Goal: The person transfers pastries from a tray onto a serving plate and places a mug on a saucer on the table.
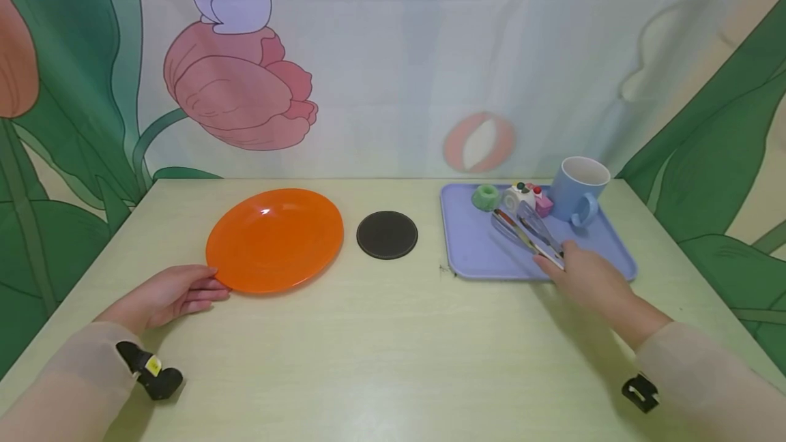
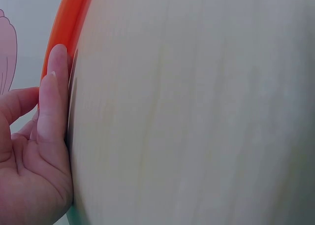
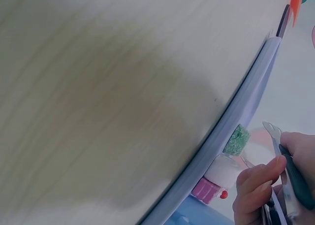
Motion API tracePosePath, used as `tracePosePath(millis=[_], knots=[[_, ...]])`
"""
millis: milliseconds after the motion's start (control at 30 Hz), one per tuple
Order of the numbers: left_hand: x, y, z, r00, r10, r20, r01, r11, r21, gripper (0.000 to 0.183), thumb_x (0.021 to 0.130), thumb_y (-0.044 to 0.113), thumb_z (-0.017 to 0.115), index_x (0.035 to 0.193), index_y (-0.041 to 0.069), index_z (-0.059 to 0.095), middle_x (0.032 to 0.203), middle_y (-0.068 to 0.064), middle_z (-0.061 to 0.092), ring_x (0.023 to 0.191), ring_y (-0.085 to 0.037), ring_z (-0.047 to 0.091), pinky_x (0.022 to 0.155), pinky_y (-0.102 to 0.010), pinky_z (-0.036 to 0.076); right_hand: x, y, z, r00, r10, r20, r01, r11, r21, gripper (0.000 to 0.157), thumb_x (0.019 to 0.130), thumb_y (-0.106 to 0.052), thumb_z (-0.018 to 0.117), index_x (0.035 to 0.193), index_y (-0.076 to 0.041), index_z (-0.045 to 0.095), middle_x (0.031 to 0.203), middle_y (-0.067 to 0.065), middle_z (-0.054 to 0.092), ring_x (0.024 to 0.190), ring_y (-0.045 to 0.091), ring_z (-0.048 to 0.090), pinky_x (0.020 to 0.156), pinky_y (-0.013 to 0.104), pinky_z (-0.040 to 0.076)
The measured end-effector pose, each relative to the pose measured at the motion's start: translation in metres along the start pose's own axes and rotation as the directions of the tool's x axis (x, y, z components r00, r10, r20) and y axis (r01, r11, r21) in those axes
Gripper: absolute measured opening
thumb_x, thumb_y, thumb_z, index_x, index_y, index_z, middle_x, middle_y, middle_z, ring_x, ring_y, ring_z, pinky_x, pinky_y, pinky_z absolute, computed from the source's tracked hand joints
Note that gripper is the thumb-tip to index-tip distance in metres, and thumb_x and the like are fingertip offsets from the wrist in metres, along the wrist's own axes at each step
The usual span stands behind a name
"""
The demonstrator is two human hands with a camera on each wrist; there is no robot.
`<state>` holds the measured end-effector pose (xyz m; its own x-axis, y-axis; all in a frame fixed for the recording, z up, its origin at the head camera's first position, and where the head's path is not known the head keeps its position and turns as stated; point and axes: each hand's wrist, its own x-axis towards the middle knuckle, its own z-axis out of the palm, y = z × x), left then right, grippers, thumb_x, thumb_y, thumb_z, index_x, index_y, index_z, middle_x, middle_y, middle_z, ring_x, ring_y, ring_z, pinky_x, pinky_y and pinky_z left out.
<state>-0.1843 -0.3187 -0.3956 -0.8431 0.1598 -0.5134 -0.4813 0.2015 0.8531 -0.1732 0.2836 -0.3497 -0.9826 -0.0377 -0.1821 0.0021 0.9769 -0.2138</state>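
Observation:
At the left, my left hand (image 1: 184, 295) pinches the near-left rim of an orange plate (image 1: 276, 241). The thumb lies over the rim, while the other fingers (image 2: 51, 107) reach along its underside. My right hand (image 1: 589, 275) holds a pair of metal tongs (image 3: 283, 173), the thumb on one arm and the fingers round the other. The tong ends spread apart over a lilac tray (image 1: 475, 261). Just beyond them on the tray are a green ring-shaped toy sweet (image 1: 486, 197), a white cake roll (image 1: 518, 198) and a pink cake piece (image 1: 543, 205) with a red cherry.
A light blue mug (image 1: 574, 189) stands at the tray's back right corner, its handle towards me. Between plate and tray lies a round black coaster (image 1: 387, 234). Behind the pale wooden table (image 1: 368, 360) hangs a printed curtain (image 1: 381, 74).

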Motion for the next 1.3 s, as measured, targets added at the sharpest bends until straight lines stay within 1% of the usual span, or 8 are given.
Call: tracePosePath(millis=[133, 267, 367, 500, 667, 900, 1200, 1300], knots=[[0.001, -0.001, -0.002, 1.000, -0.002, -0.004, 0.002, 1.000, 0.005, 0.050, 0.101, 0.027, 0.038, 0.136, -0.006, 0.028, 0.096, -0.004, 0.069, 0.092, -0.018, 0.067, 0.081, -0.028, 0.052, 0.001, 0.000, 0.001, 1.000, 0.004, 0.001, -0.004, 1.000, 0.004, 0.093, 0.091, -0.065, 0.030, 0.132, 0.019, 0.028, 0.122, 0.042, 0.043, 0.104, 0.052, 0.050, 0.073, 0.056, 0.046], [0.002, -0.003, -0.004, 1.000, -0.002, -0.004, 0.002, 1.000, 0.004, 0.051, 0.101, 0.028, 0.039, 0.137, -0.006, 0.028, 0.097, -0.004, 0.069, 0.092, -0.018, 0.067, 0.081, -0.028, 0.052, 0.003, -0.001, 0.001, 1.000, -0.010, -0.011, 0.010, 1.000, 0.009, 0.091, 0.092, -0.063, 0.031, 0.130, 0.019, 0.030, 0.117, 0.041, 0.047, 0.094, 0.046, 0.056, 0.068, 0.051, 0.047], [0.001, -0.003, -0.004, 1.000, 0.000, 0.001, 0.000, 1.000, 0.000, 0.051, 0.101, 0.028, 0.039, 0.137, -0.006, 0.028, 0.097, -0.004, 0.069, 0.092, -0.017, 0.067, 0.081, -0.028, 0.052, 0.004, -0.002, 0.001, 1.000, -0.015, -0.015, 0.015, 1.000, 0.009, 0.089, 0.092, -0.061, 0.033, 0.129, 0.020, 0.031, 0.116, 0.041, 0.048, 0.091, 0.043, 0.057, 0.068, 0.051, 0.047], [0.001, -0.003, -0.004, 1.000, 0.002, 0.004, -0.002, 1.000, -0.003, 0.050, 0.101, 0.028, 0.039, 0.136, -0.006, 0.029, 0.097, -0.004, 0.068, 0.093, -0.018, 0.067, 0.081, -0.028, 0.051, 0.006, -0.004, 0.001, 1.000, -0.007, -0.005, 0.007, 1.000, 0.003, 0.090, 0.092, -0.062, 0.032, 0.130, 0.020, 0.029, 0.119, 0.042, 0.045, 0.099, 0.048, 0.054, 0.075, 0.055, 0.046], [0.002, -0.003, -0.004, 1.000, 0.007, 0.005, -0.007, 1.000, 0.003, 0.050, 0.101, 0.028, 0.039, 0.136, -0.006, 0.029, 0.097, -0.004, 0.068, 0.093, -0.017, 0.067, 0.081, -0.028, 0.052, 0.009, -0.004, 0.001, 1.000, -0.002, 0.003, 0.002, 1.000, 0.005, 0.095, 0.091, -0.066, 0.029, 0.131, 0.020, 0.028, 0.123, 0.042, 0.043, 0.102, 0.048, 0.052, 0.080, 0.057, 0.044], [0.003, -0.004, -0.003, 1.000, -0.002, -0.006, 0.002, 1.000, 0.017, 0.049, 0.101, 0.028, 0.038, 0.136, -0.006, 0.030, 0.097, -0.004, 0.068, 0.092, -0.017, 0.067, 0.080, -0.028, 0.052, 0.013, -0.004, 0.001, 1.000, -0.016, 0.002, 0.016, 1.000, 0.009, 0.088, 0.092, -0.062, 0.034, 0.128, 0.019, 0.033, 0.111, 0.035, 0.052, 0.086, 0.036, 0.056, 0.070, 0.050, 0.047], [0.003, -0.003, -0.002, 1.000, 0.003, -0.013, -0.003, 1.000, 0.022, 0.050, 0.101, 0.028, 0.038, 0.136, -0.006, 0.029, 0.097, -0.004, 0.069, 0.092, -0.017, 0.067, 0.080, -0.028, 0.052, 0.017, -0.004, 0.001, 1.000, -0.005, 0.002, 0.005, 1.000, 0.013, 0.085, 0.093, -0.059, 0.035, 0.128, 0.018, 0.033, 0.116, 0.038, 0.049, 0.090, 0.039, 0.056, 0.074, 0.053, 0.046], [0.003, -0.003, -0.002, 1.000, -0.002, -0.014, 0.002, 1.000, 0.019, 0.050, 0.101, 0.027, 0.038, 0.137, -0.006, 0.028, 0.097, -0.004, 0.069, 0.092, -0.017, 0.067, 0.080, -0.028, 0.052, 0.019, -0.004, 0.001, 1.000, -0.013, -0.002, 0.013, 1.000, 0.012, 0.084, 0.093, -0.059, 0.036, 0.126, 0.018, 0.034, 0.110, 0.035, 0.053, 0.084, 0.036, 0.056, 0.071, 0.051, 0.047]])
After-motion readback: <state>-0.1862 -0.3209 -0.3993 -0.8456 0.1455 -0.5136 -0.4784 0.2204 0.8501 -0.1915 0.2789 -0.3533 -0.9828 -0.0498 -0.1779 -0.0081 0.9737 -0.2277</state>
